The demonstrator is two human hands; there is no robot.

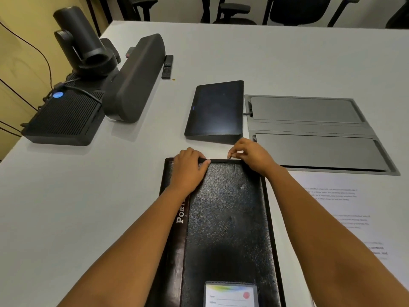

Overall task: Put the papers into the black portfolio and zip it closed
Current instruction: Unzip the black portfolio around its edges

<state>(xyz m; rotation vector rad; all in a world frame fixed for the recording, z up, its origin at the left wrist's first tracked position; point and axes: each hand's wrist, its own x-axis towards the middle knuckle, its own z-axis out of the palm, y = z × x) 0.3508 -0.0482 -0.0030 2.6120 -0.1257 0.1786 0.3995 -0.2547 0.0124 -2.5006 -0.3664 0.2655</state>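
Both your hands sit at the far edge of the closed black portfolio.
Your left hand presses flat on the cover; your right hand pinches the zipper pull, papers lying beside that wrist.

This is an office meeting room. A long pale grey worktop runs through it, and black swivel chairs with armrests stand along its far edge. At the left end sits video-call gear: a black camera on its swivel base, a long dark speaker bar beside it, and a ribbed black box with a blue light and cables running off toward the yellow wall. A slim remote lies just beside the bar. Mid-worktop, a dark touch panel stands tilted, wired into a grey cable hatch set flush in the surface. Printed papers lie on the right.
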